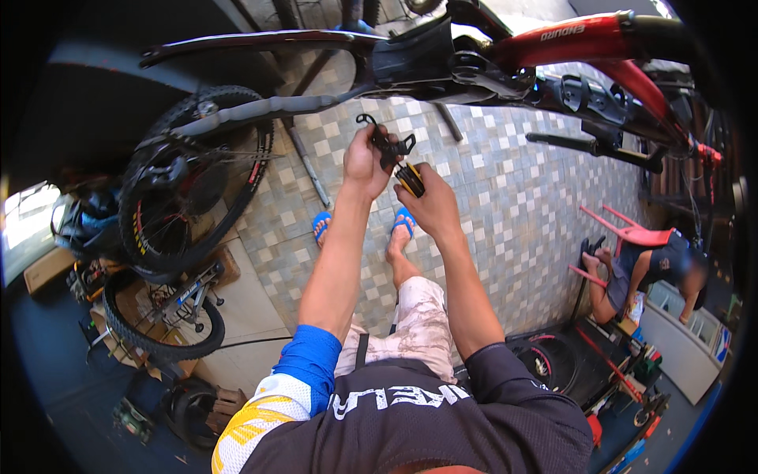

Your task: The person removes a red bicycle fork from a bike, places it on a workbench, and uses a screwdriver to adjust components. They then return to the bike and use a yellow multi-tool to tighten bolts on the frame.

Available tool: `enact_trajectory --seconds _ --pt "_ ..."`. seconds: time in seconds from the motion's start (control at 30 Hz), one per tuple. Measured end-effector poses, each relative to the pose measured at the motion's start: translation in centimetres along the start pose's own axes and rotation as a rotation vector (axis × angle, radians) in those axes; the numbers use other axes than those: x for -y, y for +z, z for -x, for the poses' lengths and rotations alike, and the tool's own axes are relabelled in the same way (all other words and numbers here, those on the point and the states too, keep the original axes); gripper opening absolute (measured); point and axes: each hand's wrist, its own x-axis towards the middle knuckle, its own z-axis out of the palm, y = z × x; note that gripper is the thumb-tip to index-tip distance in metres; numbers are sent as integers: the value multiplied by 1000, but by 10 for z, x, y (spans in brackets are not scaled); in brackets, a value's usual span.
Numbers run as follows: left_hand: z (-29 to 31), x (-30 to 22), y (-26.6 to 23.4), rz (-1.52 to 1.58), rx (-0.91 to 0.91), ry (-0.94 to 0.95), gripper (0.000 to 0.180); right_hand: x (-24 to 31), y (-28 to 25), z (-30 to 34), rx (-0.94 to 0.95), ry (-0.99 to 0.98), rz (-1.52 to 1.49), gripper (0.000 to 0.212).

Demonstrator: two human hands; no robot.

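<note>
Black part [390, 148] is gripped by the left hand [363, 164], yellow-black tool [411, 181] by the right hand [434, 202], both on the near side of the frame [545, 49].

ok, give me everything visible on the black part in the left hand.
The black part is irregular, looks like plastic or metal, can't tell which. A curved hook juts out at upper left, an angular open loop at right. The left hand grips it over the tiled floor. The yellow-and-black tool in the right hand is at its lower end; contact is unclear.
</note>
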Motion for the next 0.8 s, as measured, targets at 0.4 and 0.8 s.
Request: enact_trajectory --seconds 0.4,0.8 --pt "227 -38 -5 596 398 526 51 27 -36 73 554 -493 162 38" --pt "494 132 -54 526 161 824 43 38 10 239 838 -991 498 34"
